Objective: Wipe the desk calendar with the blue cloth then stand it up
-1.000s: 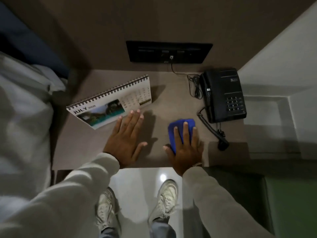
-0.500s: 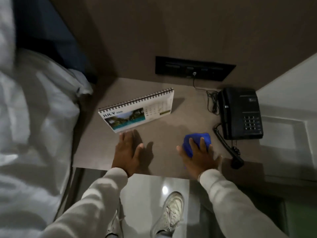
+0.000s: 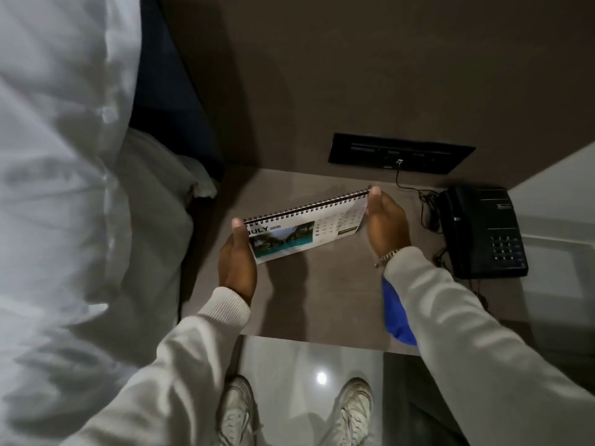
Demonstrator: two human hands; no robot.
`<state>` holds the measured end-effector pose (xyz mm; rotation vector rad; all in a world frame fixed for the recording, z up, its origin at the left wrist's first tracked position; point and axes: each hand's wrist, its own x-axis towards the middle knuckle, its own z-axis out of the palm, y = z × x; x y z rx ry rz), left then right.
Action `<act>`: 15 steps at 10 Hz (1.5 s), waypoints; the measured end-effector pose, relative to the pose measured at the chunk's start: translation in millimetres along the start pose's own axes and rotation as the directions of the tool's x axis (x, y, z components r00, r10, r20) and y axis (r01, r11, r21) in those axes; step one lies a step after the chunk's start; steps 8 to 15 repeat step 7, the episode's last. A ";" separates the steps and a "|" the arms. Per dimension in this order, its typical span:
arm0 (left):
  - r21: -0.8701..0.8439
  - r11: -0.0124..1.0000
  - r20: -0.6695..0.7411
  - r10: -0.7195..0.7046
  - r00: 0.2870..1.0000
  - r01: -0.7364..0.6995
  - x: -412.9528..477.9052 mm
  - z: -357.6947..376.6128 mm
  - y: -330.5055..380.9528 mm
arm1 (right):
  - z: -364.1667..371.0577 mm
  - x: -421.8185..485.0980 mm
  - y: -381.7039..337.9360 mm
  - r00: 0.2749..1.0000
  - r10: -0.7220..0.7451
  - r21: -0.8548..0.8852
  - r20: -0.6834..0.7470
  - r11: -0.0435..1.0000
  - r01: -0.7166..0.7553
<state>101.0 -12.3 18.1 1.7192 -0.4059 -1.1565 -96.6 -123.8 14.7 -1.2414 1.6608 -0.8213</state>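
Above brown table (image 3: pixel 338 294), spiral-bound July calendar (image 3: pixel 299 233) tilts.

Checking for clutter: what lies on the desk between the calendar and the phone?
In the head view, only the right hand and a tangled black cord lie between calendar and phone.

Both arms are covered by long, pale grey sleeves (image 3: pixel 476 342) with ribbed cuffs (image 3: pixel 225 304). A metal chain bracelet (image 3: pixel 387 256) is worn at the right wrist. Scuffed, off-white laced trainers (image 3: pixel 349 410) are worn on the feet.
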 end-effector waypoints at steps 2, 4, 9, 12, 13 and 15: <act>0.051 0.997 0.093 0.048 0.995 -0.053 40.3 -7.9 30.9 | -2.2 -0.1 8.1 0.999 0.040 0.090 0.013 0.995 -0.041; 0.136 0.990 0.189 0.011 0.982 -0.038 86.7 5.8 72.3 | 13.1 28.4 -16.6 0.999 0.026 0.113 -0.024 0.993 -0.023; 0.301 0.951 0.176 0.020 0.984 -0.074 109.0 16.1 98.1 | 10.4 38.7 -40.7 0.999 0.039 -0.051 -0.030 0.998 -0.041; 0.301 0.951 0.176 0.020 0.984 -0.074 109.0 16.1 98.1 | 10.4 38.7 -40.7 0.999 0.039 -0.051 -0.030 0.998 -0.041; 0.301 0.951 0.176 0.020 0.984 -0.074 109.0 16.1 98.1 | 10.4 38.7 -40.7 0.999 0.039 -0.051 -0.030 0.998 -0.041; 0.301 0.951 0.176 0.020 0.984 -0.074 109.0 16.1 98.1 | 10.4 38.7 -40.7 0.999 0.039 -0.051 -0.030 0.998 -0.041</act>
